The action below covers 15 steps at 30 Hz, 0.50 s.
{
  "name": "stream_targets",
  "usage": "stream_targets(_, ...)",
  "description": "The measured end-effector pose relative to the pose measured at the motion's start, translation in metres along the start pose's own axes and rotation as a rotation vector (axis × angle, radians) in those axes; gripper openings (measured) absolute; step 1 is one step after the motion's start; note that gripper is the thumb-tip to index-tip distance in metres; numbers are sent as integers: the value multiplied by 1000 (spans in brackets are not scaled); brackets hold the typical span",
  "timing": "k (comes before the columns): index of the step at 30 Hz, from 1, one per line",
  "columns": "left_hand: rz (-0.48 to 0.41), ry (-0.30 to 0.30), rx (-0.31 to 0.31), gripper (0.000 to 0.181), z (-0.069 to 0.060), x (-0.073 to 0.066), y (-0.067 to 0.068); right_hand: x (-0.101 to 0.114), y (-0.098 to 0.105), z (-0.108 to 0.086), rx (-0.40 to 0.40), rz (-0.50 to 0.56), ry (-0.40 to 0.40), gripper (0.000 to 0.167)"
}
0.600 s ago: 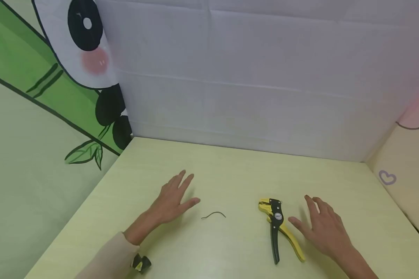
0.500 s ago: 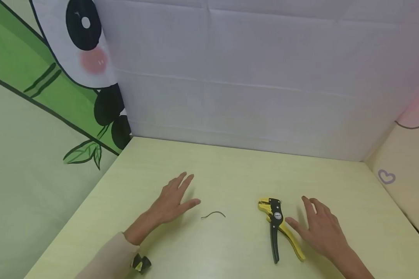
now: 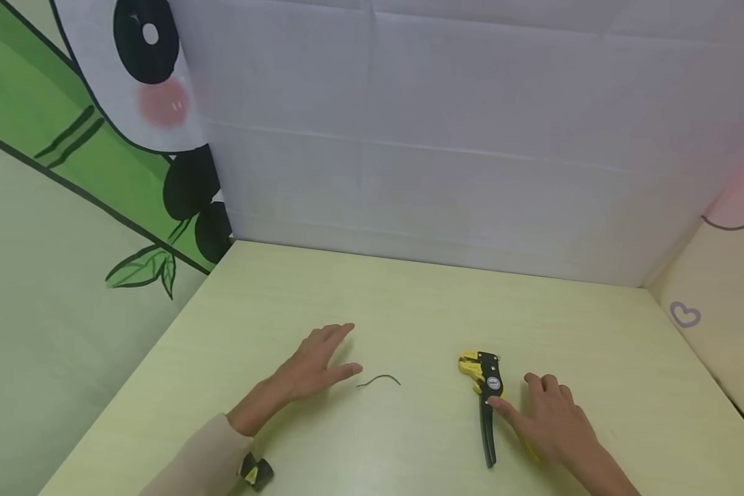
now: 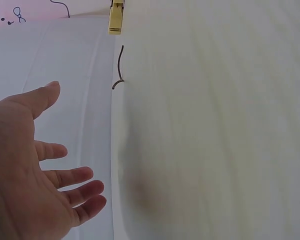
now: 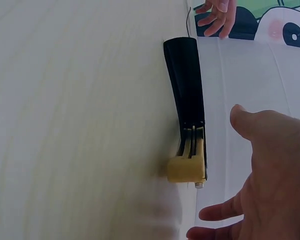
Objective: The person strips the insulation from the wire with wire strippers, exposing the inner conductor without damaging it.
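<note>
A wire stripper (image 3: 491,382) with one black and one yellow handle lies on the table, right of centre. My right hand (image 3: 554,420) is above its yellow handle, covering most of it. In the right wrist view, a gap shows between the thumb (image 5: 245,122) and the stripper (image 5: 186,85). A short, thin dark wire (image 3: 378,379), slightly bent, lies to the left of the stripper. My left hand (image 3: 310,368) hovers left of this wire with fingers extended, holding nothing. The left wrist view shows the wire (image 4: 120,65) beyond the thumb.
The pale wooden table (image 3: 421,310) ends against a white cloth backdrop (image 3: 440,151). A cartoon-printed cloth (image 3: 99,151) hangs at the left, and a pale panel (image 3: 719,296) bounds the right side. A small black-and-yellow piece (image 3: 256,472) sits at my left wrist.
My right hand has moved left and nearer to me, over the stripper's yellow handle. My left hand has shifted slightly right, towards the wire. Wire and stripper stay in place.
</note>
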<state>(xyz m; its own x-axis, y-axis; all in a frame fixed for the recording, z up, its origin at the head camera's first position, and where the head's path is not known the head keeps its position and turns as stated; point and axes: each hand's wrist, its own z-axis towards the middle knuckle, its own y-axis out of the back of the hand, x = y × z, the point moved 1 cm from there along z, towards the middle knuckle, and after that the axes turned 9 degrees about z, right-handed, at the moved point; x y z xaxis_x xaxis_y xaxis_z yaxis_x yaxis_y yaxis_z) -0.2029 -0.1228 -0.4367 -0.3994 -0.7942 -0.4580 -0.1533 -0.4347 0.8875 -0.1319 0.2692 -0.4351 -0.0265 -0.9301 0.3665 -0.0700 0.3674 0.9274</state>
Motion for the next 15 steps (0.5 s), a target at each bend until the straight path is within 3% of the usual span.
stream_targets(8,-88,-39,83,72,2,0,-7,5,-10,-4,3,-6,-28,93)
stream_targets(15,-85,-106,92,62,4,-2,-13,14,-16,-6,18,-7,-60,90)
